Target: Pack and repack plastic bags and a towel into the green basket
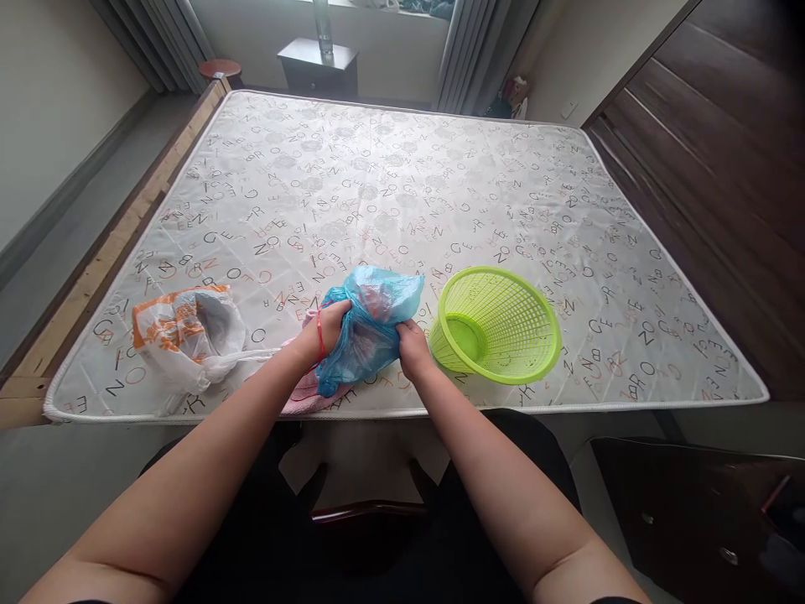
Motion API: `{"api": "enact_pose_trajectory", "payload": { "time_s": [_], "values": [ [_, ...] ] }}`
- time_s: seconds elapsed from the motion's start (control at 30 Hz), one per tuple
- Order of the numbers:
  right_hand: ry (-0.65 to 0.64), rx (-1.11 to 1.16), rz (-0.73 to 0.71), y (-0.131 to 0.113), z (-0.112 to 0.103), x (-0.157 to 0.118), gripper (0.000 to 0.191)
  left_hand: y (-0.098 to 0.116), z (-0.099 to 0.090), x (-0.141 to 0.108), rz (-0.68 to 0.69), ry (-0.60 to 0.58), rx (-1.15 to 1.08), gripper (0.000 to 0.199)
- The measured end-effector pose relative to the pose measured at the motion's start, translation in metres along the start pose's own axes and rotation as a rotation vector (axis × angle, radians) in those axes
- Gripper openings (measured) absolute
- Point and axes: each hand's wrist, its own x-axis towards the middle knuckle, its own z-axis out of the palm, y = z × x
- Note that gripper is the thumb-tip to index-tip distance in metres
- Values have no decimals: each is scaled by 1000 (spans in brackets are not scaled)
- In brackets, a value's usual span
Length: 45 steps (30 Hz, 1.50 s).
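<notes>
A thin blue plastic bag (371,323) is stretched between my two hands, just above the mattress's front part. My left hand (330,327), with a red string at the wrist, is closed on the bag's left side. On the opposite side, my right hand (413,346) pinches the bag's edge. Pink cloth (311,394) lies under the bag, partly covered by it and by my left forearm. Right of my right hand, a light green mesh basket (503,327) leans tilted, its mouth towards me. A white and orange plastic bag (189,331) lies crumpled to the left.
The lettered mattress (377,184) fills the middle, with a wooden bed rail (126,243) along its left. A small side table (318,59) bearing a glass vase (323,29) stands beyond the far edge. Dark wooden panelling (710,184) rises at right.
</notes>
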Motion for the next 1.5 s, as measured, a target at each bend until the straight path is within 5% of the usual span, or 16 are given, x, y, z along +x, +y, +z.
{"api": "enact_pose_trajectory", "payload": {
  "time_s": [0.23, 0.5, 0.8, 1.13, 1.3, 1.4, 1.5],
  "values": [
    [107, -56, -28, -8, -11, 9, 21, -11, -13, 0, 21, 3, 79, 10],
    [-249, -317, 42, -13, 0, -10, 35, -15, -4, -1, 39, -91, 171, 15],
    [118, -158, -34, -1, -10, 6, 41, -16, -5, -4, -59, -159, 133, 70],
    [254, 388, 177, 10, -13, 23, 27, -8, -16, -4, -75, -136, -2, 76],
    [360, 381, 143, -1, -15, 20, 29, -4, -28, -2, -170, 29, -65, 65],
    [298, 331, 38, -6, -14, 14, 35, -5, -33, 0, -162, 207, -272, 46],
    [336, 332, 80, -6, -13, 11, 35, -8, -34, 5, -236, 433, -597, 37]
  ]
}}
